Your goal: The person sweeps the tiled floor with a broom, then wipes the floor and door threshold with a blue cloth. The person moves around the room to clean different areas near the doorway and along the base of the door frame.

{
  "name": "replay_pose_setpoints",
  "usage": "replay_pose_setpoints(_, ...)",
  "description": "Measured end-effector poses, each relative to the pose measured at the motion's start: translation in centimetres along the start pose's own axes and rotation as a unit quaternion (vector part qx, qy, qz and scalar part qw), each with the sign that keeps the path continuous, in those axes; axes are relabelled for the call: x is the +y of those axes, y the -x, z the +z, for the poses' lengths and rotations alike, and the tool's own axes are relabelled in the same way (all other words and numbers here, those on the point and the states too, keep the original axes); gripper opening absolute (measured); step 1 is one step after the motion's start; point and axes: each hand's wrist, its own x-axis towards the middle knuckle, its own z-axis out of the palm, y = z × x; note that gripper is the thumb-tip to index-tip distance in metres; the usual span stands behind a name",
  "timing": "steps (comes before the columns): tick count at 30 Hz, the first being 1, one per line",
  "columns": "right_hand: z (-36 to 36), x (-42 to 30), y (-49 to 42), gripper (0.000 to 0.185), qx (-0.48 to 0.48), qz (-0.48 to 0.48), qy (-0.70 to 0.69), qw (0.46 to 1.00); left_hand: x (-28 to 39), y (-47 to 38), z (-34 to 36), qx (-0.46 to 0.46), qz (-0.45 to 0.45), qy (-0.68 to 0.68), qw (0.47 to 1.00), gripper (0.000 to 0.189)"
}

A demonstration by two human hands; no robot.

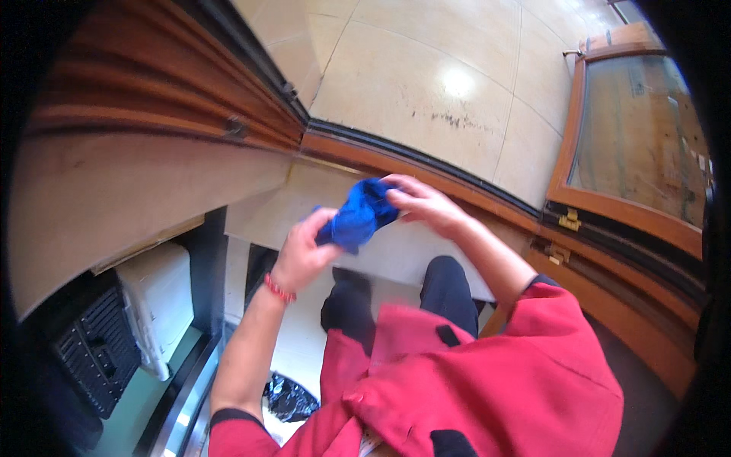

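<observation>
A crumpled blue cloth [357, 214] is held up between my two hands, slightly blurred. My left hand [305, 248], with a red beaded bracelet [280, 288] at the wrist, grips its lower left end. The fingers of my right hand [421, 204] pinch its upper right end. Below the cloth lies a pale ledge [394, 251], bordered by the wooden sill [342, 151] of a window frame. My knees in dark trousers point toward this ledge.
A wooden-framed glass sash [628, 143] stands swung out at right, on brass hinges [569, 220]. Beyond the sill is a stained tiled surface [440, 74]. A brown curtain [171, 74] hangs at left. Below are a white container [163, 303], a black slatted panel [100, 348] and a black plastic bag [290, 397].
</observation>
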Motion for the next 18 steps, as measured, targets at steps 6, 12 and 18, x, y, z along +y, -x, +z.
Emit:
replay_pose_setpoints(6, -0.2, 4.4, -8.7, 0.083, -0.19, -0.069, -0.073, 0.977, 1.5, -3.8, 4.4, 0.025, 0.015, -0.141, 0.99, 0.042)
replay_pose_setpoints(12, -5.9, 4.1, -4.9, 0.081, -0.161, 0.076, -0.478, 0.86, 4.2, -8.9, 8.7, 0.068, -0.025, 0.037, 0.997, 0.034)
replay_pose_setpoints(18, -7.1, 1.9, -7.0, 0.056, -0.031, -0.029, -0.462, 0.886, -0.8, -11.9, 10.4, 0.159, 0.012, 0.162, 0.974, 0.021)
